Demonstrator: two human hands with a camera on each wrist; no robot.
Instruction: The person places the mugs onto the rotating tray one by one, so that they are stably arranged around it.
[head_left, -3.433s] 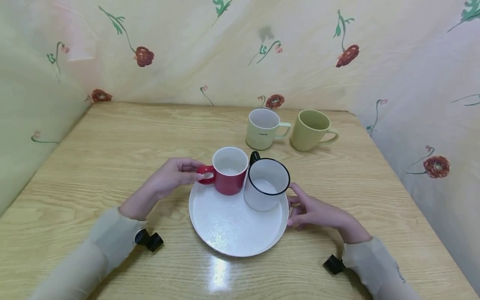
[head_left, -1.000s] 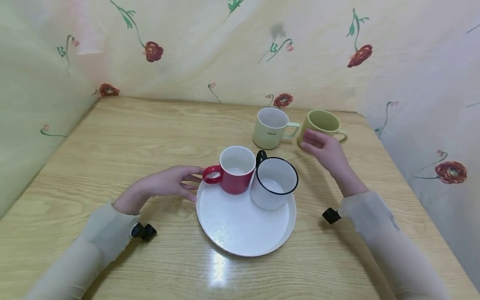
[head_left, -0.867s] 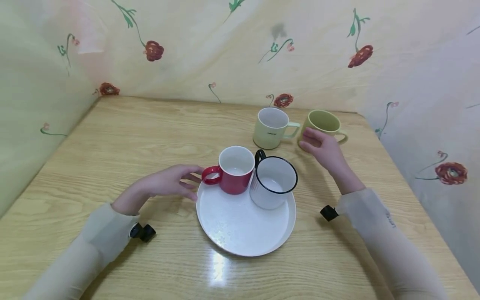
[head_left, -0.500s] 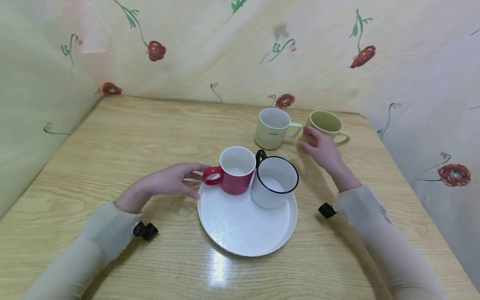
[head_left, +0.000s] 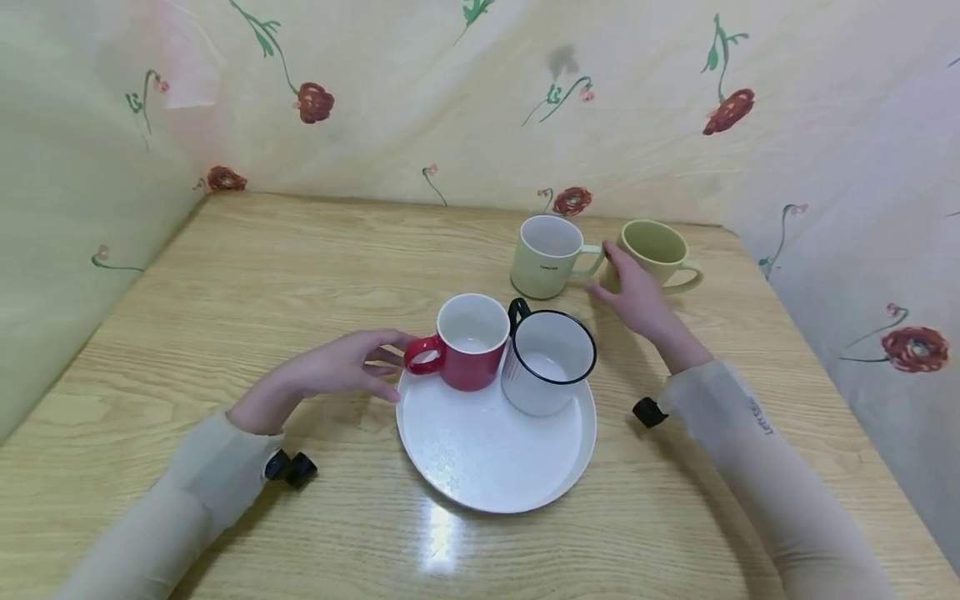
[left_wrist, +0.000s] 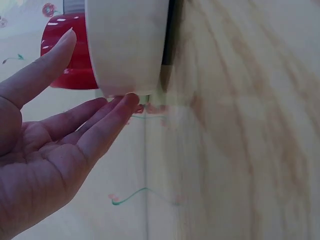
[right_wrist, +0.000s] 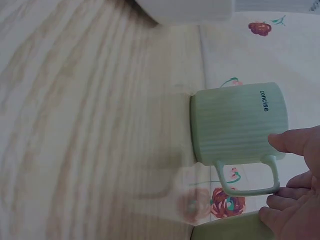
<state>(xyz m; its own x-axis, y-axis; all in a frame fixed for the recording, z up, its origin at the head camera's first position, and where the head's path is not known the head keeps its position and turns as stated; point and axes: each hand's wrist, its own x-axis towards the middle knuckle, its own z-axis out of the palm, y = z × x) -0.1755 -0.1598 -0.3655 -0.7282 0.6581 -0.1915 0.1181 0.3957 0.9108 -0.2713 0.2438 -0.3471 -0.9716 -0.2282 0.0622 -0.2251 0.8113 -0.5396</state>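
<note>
My left hand (head_left: 341,364) is beside the left edge of a round white tray (head_left: 487,467), its fingers extended and loosely bent near the handle of a red mug (head_left: 471,371). In the left wrist view its fingertips are right at the tray's rim, and the thumb overlaps the red mug (left_wrist: 70,70). My right hand (head_left: 637,298) reaches between a pale green mug (head_left: 538,268) and an olive-yellow mug (head_left: 666,268). In the right wrist view the thumb overlaps the pale green mug (right_wrist: 235,125), with the other fingers loosely bent by its handle.
A white mug (head_left: 534,390) with a black rim and black handle stands on the tray, right of the red one. The wooden table (head_left: 300,250) is bordered at the back and sides by a flower-patterned cloth (head_left: 465,108).
My right hand has left the tray's right side for the back mugs, then shifted left from in front of the olive mug to the pale green mug's handle. My left hand has let go of the red handle.
</note>
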